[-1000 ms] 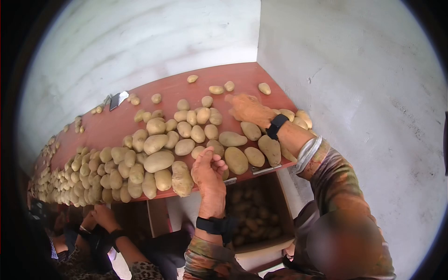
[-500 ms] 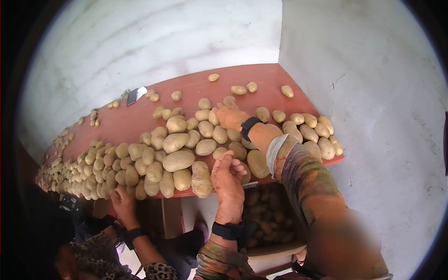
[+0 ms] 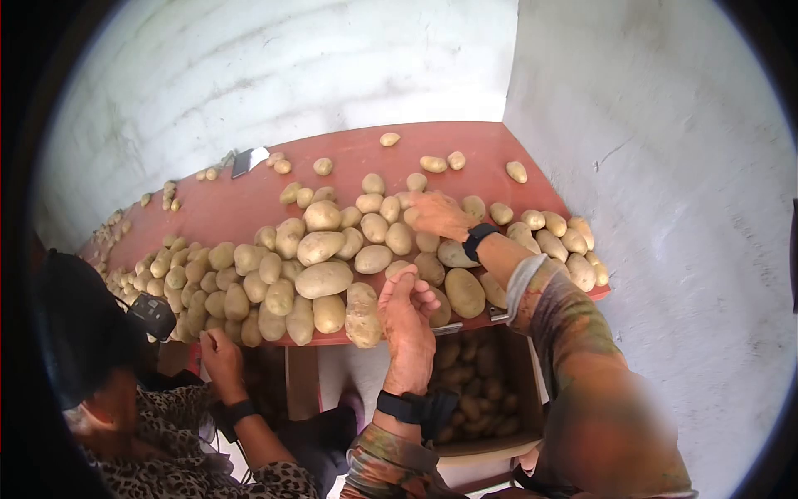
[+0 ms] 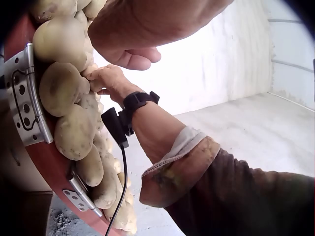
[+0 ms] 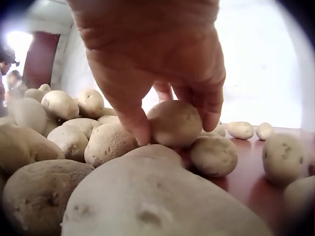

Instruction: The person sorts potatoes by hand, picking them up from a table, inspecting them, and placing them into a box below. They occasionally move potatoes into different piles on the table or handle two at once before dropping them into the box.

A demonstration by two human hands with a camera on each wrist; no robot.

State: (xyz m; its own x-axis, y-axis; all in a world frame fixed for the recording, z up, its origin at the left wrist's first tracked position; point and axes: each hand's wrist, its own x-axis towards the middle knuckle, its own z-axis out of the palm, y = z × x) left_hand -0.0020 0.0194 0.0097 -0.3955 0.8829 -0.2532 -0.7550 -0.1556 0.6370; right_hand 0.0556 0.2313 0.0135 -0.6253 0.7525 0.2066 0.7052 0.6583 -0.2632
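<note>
Potatoes cover much of the red table. My right hand reaches over the heap toward its far side. The right wrist view shows its thumb and fingers round a potato, low among the others; a large potato fills the foreground. My left hand hovers at the table's front edge, fingers loosely curled with nothing in them. Beside it lies a long, knobbly potato. In the left wrist view, the left hand appears above my right forearm.
Below the table edge stands a box holding potatoes. Another person's hand is at the lower left. Small potatoes and a dark phone-like object lie along the back. Metal hinges line the front edge. A wall bounds the right.
My right hand first moved left and nearer over the heap, then slightly right onto a potato. The left hand stays at the edge. The view has turned left, and the other person leans further in.
</note>
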